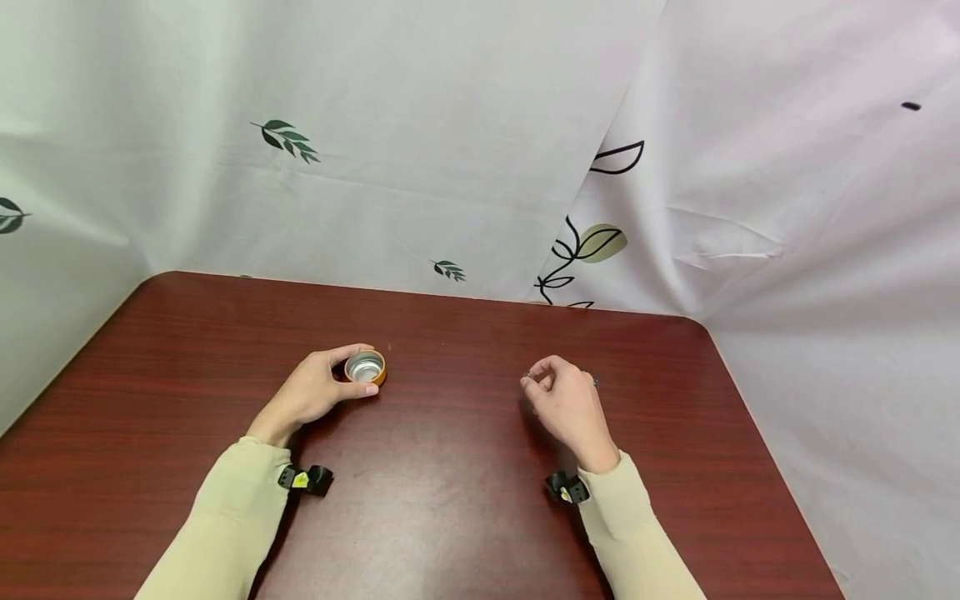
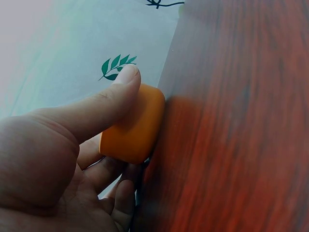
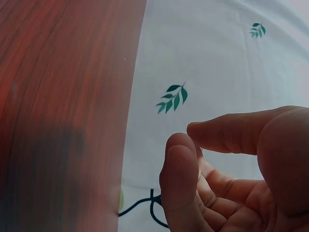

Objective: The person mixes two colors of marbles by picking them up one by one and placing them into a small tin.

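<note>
My left hand (image 1: 315, 387) holds a small round orange tin (image 1: 381, 379) between thumb and fingers. Its open mouth faces up and shows a bare silvery inside. From the left wrist view, the orange side of the tin (image 2: 133, 128) stands close to the tabletop, with the thumb pressed along it. Right of the middle, my right hand (image 1: 566, 404) is raised over the table, thumb and forefinger pinched together. A tiny shiny thing (image 1: 529, 375) shows at those fingertips in the head view; the right wrist view hides it behind the fingers (image 3: 181, 159).
The dark red wooden table (image 1: 442, 467) has rounded far corners. A small bluish thing (image 1: 596, 382) shows partly behind the right hand. White cloth (image 1: 420, 167) with leaf prints hangs along the back and both sides. Black straps (image 1: 307, 480) circle the wrists.
</note>
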`<state>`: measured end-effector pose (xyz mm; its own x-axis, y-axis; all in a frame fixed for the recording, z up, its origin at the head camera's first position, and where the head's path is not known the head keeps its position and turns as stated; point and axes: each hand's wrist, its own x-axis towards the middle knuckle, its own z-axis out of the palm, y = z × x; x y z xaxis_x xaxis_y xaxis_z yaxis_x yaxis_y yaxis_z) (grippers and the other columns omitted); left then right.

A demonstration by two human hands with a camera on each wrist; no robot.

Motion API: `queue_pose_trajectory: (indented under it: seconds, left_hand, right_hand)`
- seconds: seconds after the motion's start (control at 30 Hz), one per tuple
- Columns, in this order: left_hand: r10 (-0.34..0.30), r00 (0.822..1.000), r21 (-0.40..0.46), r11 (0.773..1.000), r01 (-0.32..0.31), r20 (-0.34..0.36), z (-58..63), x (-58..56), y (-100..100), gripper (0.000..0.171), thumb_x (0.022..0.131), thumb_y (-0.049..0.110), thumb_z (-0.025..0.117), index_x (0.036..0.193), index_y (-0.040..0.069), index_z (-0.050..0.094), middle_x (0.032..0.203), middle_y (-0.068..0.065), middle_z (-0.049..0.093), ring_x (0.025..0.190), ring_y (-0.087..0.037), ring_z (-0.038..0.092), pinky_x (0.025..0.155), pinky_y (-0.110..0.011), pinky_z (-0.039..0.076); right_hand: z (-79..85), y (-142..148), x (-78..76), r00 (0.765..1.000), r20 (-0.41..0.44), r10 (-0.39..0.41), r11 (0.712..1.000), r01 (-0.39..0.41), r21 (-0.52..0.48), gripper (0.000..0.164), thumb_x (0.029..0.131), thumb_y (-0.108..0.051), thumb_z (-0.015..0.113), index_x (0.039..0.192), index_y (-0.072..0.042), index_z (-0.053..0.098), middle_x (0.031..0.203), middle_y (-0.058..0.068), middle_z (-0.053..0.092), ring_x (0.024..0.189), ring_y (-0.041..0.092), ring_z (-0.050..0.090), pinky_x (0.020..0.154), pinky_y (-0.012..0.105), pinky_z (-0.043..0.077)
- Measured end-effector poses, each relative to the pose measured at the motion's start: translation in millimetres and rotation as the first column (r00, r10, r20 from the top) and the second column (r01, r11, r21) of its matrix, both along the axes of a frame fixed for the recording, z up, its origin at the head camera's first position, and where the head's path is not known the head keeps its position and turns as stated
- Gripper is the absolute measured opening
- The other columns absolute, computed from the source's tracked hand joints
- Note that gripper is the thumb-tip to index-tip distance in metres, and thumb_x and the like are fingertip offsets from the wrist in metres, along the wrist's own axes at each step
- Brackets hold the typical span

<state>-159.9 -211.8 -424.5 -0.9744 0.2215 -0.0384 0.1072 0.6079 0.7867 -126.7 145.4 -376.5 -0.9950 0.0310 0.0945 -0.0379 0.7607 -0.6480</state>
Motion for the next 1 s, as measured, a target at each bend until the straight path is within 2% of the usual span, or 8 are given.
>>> queue_pose_trajectory:
  seconds: [0.73, 1.0]
  left_hand:
    - [0.001, 1.0, -0.008, 1.0, -0.001, 0.004, 0.3, 0.7, 1, 0.065, 0.084, 0.028, 0.084, 0.141, 0.009, 0.058, 0.118, -0.012, 0.069, 0.105, -0.027, 0.062, 0.088, -0.042, 0.046]
    - [-0.003, 1.0, -0.007, 1.0, 0.003, -0.009, 1.3, 0.6, 1, 0.064, 0.084, 0.03, 0.084, 0.139, 0.009, 0.06, 0.118, -0.013, 0.069, 0.11, -0.03, 0.062, 0.092, -0.047, 0.045]
  right_hand:
    - [3.4, -40, -5.8, 0.996, -0.05, 0.075, 0.996, -0.077, -0.042, 0.009, 0.091, -0.023, 0.072, 0.092, -0.014, 0.07, 0.068, -0.005, 0.061, 0.061, 0.011, 0.057, 0.061, 0.033, 0.047]
    - [4.1, -55, -6.9, 0.991, -0.068, 0.117, 0.991, -0.121, -0.061, 0.008, 0.092, -0.022, 0.072, 0.093, -0.014, 0.07, 0.067, -0.006, 0.061, 0.06, 0.01, 0.057, 0.06, 0.032, 0.047]
